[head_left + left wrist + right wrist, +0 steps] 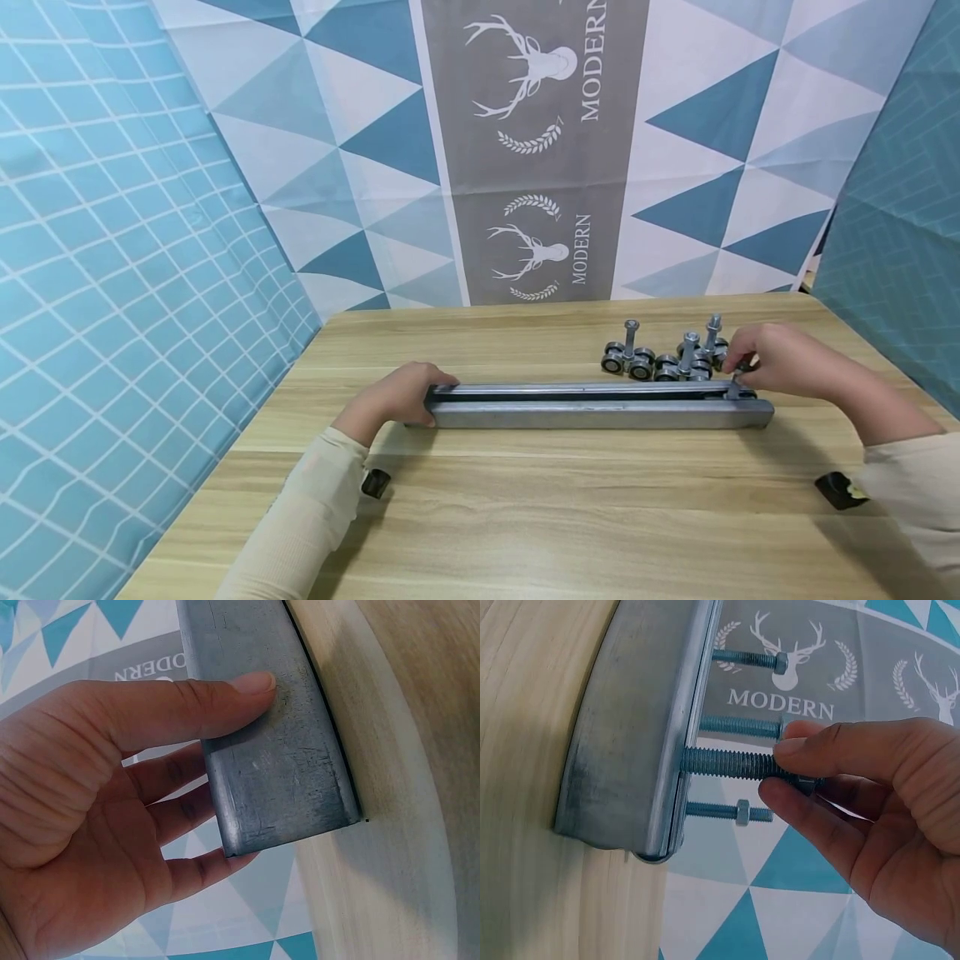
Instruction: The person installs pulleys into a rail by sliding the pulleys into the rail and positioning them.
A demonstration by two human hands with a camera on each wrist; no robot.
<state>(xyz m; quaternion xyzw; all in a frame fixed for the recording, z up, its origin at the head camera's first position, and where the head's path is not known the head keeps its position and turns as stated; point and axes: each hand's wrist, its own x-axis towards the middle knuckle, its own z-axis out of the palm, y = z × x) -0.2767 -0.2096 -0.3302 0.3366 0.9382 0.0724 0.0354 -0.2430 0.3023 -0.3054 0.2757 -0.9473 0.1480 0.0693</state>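
Note:
A grey metal track [600, 415] with a slot along its top lies across the table. My left hand [405, 395] grips its left end; in the left wrist view the thumb presses the near wall [285, 772] and the other fingers go behind. At the track's right end, my right hand [787, 363] pinches the upright threaded bolt [724, 762] of a roller trolley between thumb and fingers. The trolley's body sits inside the channel, mostly hidden, with a rounded wheel edge [654, 857] showing at the open end.
Behind the track's right half stand three more roller trolleys, bolts up: one on the left [628, 354], one in the middle [686, 360] and one on the right [712, 337], partly behind my right hand. Patterned cloths [360, 150] hang behind and beside the wooden table [525, 517].

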